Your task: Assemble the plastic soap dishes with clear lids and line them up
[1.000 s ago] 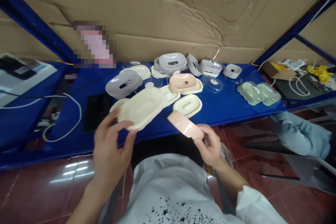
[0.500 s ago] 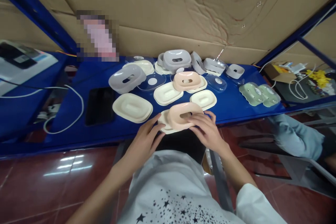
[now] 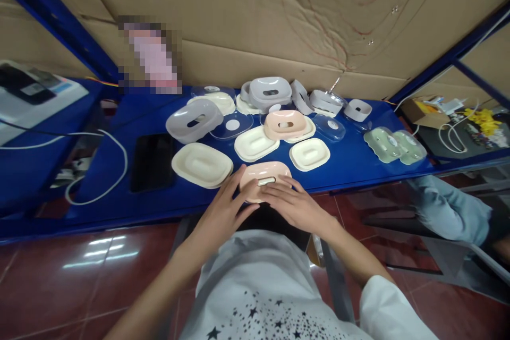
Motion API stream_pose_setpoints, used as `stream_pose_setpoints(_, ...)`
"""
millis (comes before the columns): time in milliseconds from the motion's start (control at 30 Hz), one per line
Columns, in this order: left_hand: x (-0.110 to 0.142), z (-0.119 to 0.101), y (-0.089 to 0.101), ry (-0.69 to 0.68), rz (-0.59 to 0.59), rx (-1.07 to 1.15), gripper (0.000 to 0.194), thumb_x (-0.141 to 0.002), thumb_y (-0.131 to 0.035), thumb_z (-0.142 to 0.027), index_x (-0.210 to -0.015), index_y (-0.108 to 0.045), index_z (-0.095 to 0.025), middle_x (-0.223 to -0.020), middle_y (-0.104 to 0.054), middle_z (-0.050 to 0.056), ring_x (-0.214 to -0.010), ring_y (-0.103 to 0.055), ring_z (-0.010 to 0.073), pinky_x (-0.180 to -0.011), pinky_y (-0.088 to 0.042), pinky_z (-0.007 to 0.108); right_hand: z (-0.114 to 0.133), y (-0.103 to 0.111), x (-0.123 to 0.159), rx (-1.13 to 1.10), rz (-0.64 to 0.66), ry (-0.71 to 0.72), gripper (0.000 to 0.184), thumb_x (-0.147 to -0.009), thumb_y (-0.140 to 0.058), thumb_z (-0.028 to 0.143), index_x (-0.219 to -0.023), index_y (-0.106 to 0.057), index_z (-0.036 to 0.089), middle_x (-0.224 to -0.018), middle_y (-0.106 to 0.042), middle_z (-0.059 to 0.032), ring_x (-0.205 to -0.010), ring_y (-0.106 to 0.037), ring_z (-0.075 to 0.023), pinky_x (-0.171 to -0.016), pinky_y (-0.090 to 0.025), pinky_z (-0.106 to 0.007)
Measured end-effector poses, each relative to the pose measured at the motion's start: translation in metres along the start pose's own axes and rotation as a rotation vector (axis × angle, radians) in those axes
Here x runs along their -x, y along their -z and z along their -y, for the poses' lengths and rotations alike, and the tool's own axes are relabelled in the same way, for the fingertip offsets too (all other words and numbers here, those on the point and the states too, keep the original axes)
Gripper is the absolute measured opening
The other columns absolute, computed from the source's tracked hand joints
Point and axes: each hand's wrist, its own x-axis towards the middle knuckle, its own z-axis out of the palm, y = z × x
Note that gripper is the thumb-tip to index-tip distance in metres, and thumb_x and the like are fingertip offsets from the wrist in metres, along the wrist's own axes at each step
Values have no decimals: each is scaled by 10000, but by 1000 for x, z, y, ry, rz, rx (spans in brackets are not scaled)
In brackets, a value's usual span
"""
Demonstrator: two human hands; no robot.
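Note:
At the table's front edge sits a peach soap dish with a slot in its middle; a cream piece shows through the slot. My left hand grips its left end, thumb low at the front and fingers over the rim. From the right, my right hand lies across its right and front parts, fingers reaching inside by the slot. The cream base under it is almost wholly hidden. Nearby lie a large cream base, two smaller ones, a cream base and another cream base, and a second peach soap dish.
Several grey soap dishes and clear lids stand along the cardboard wall. A black tablet-like slab lies on the left of the blue table. Green trays are at right. A seated person's leg shows beyond.
My right hand has moved left with the peach soap dish, which now covers the cream base it was offset from. My left hand has closed in over the dish's left rim.

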Motion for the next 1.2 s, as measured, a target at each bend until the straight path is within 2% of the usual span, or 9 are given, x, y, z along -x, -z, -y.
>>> stream_pose_setpoints(100, 0, -2, 3, 1, 29, 12, 556, -1075, -639, -339, -1598, -457, -287, -1762, -342, 177, -1615, -407, 372, -1256, -469, 601, -46, 32, 10, 42, -257, -90, 409, -1120, -469, 243, -1496, -616, 307, -1473, -721, -49, -1449, -618, -218, -1259, -455, -481)
stream_pose_setpoints(167, 0, -3, 4, 11, 32, 26, 512, -1082, -626, -339, -1572, -489, -284, -1762, -344, 168, -1611, -418, 364, -1258, -469, 588, -97, 57, 17, 140, -467, -367, 394, -1122, -477, 343, -1473, -649, 294, -1495, -699, -87, -1485, -585, -280, -1256, -450, -534)
stream_pose_setpoints(300, -2, -1, 6, 22, 43, 54, 479, -1081, -623, -362, -1541, -527, -273, -1759, -344, 178, -1601, -429, 380, -1251, -471, 592, -198, 86, 29, 221, -301, -622, 645, -1001, -622, 660, -1476, -660, 225, -1603, -596, -169, -1547, -498, -397, -1263, -400, -660)
stream_pose_setpoints(400, -6, 2, 7, 70, 63, 105, 516, -1066, -645, -381, -1558, -508, -311, -1728, -407, 158, -1579, -465, 369, -1247, -473, 597, -231, 85, 39, 160, -258, -660, 712, -971, -628, 711, -1453, -675, 189, -1532, -657, -184, -1502, -552, -383, -1255, -426, -630)
stream_pose_setpoints(500, -12, 4, 10, 136, 84, 193, 686, -1037, -695, -369, -1643, -376, -345, -1701, -460, 141, -1565, -489, 331, -1265, -458, 572, -216, 77, 51, 94, -420, -686, 661, -1020, -584, 661, -1435, -683, 156, -1436, -721, -188, -1348, -681, -336, -1182, -523, -540)
stream_pose_setpoints(667, -22, 7, 10, 225, 104, 308, 911, -960, -799, -367, -1696, -264, -358, -1690, -484, 140, -1555, -501, 331, -1265, -455, 557, -124, 48, 53, 121, -787, -702, 509, -1116, -475, 516, -1491, -640, 214, -1475, -695, -159, -1364, -674, -314, -1166, -550, -541)
stream_pose_setpoints(767, -24, 9, 8, 256, 121, 336, 1012, -929, -835, -366, -1720, -204, -368, -1723, -443, 139, -1559, -496, 333, -1274, -440, 550, -64, 19, 41, 59, -676, -443, 473, -1111, -525, 412, -1561, -584, 278, -1570, -625, -131, -1504, -564, -340, -1250, -481, -594)
stream_pose_setpoints(867, -24, 9, 7, 263, 117, 343, 1047, -921, -846, -372, -1728, -179, -383, -1738, -423, 135, -1563, -490, 336, -1273, -438, 543, -27, -6, 26, -23, -466, -193, 557, -1082, -607, 326, -1629, -505, 311, -1592, -603, -120, -1564, -494, -347, -1266, -474, -607)
stream_pose_setpoints(1200, -24, 11, 11, 199, 112, 313, 850, -967, -793, -383, -1670, -316, -366, -1685, -477, 114, -1551, -491, 316, -1277, -431, 538, -27, -16, 18, 37, -267, -62, 608, -1060, -680, 335, -1637, -493, 291, -1560, -622, -138, -1591, -455, -349, -1265, -482, -639)
